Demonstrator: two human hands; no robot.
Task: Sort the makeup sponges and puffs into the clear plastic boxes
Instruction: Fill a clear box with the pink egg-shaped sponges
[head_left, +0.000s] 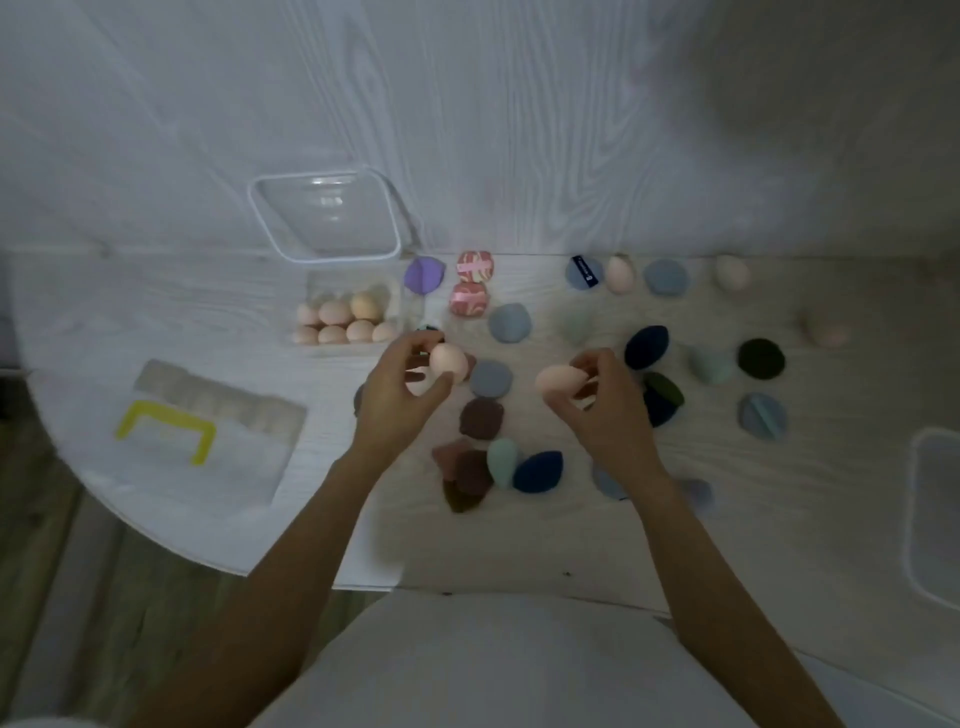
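Here, a pale table with a wood pattern (519, 540) stands against a white wood-grain wall (467, 104), and a brown plank floor (78, 545) shows at the lower left. The left hand (400, 395) pinches a round peach egg-shaped sponge (448, 359) in its fingertips, just above the table. The right hand (608, 400) pinches a second peach teardrop sponge (557, 378) the same way. A clear plastic box of peach sponges (345, 317) sits beyond the left hand, with its clear lid (324, 218) leaning on the wall behind it. Grey-blue round puffs (510, 323), dark blue teardrop puffs (538, 470) and pink marbled puffs (470, 299) lie spread over the table. Another clear box (935, 519) is at the right edge.
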